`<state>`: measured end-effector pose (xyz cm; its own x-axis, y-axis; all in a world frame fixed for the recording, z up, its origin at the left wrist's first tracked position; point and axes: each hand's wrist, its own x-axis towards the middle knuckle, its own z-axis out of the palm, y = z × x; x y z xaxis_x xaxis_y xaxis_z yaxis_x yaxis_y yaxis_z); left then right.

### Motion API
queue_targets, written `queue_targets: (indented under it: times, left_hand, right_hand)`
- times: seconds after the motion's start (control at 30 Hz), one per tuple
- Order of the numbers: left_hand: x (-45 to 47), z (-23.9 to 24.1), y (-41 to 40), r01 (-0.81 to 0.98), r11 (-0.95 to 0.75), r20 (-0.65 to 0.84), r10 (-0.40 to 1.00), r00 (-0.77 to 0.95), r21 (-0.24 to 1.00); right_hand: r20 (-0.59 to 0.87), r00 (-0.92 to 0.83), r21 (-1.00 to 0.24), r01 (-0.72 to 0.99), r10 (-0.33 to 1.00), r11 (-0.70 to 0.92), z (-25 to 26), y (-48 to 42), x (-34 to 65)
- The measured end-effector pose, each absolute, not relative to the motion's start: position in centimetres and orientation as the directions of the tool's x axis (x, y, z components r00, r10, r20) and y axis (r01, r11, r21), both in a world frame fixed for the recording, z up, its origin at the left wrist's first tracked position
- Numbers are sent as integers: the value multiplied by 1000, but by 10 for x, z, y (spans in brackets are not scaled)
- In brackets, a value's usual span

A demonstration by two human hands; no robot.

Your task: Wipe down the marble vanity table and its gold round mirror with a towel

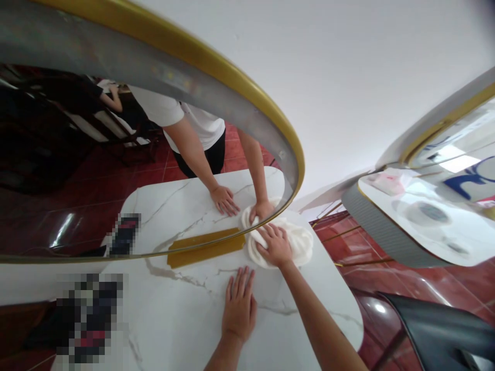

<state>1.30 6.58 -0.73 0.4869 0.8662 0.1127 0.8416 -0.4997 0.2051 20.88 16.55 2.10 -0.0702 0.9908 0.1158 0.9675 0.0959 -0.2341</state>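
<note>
My left hand (240, 309) lies flat on the white marble-patterned tabletop (185, 314), its fingers stretched out and nothing under them that I can see. Farther forward and to the right, my right hand (276, 246) presses down on a bunched white cloth (301, 245) and grips it. The cloth spreads beyond the hand, close to the lower edge of a gold-rimmed mirror (297, 154). Both hands and the cloth are reflected in the glass. A gold strip (207, 250) lies along the mirror's base.
A pixelated dark item (96, 314) rests at the table's left side. To the right stand a second white-topped table (394, 216) and another mirror (444, 129). A black chair (436, 324) is at lower right, over red floor tiles (356, 247). A person's arm shows in the reflection.
</note>
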Motion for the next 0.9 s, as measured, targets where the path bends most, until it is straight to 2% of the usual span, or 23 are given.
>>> queue_targets:
  times: [0.23, 0.67, 0.9]
  left_hand:
    - [13, -6, 66, 842, -500, 95, 866, 491, 204]
    - [13, -4, 66, 822, -530, 128, 848, 515, 207]
    - [13, -4, 66, 826, -524, 112, 852, 512, 208]
  right_hand:
    - [115, -85, -235, 966, 990, 111, 24, 173, 207]
    - [-13, -242, -311, 923, 970, 226, 15, -8, 203]
    - [-20, -267, -298, 922, 964, 249, 12, -8, 208]
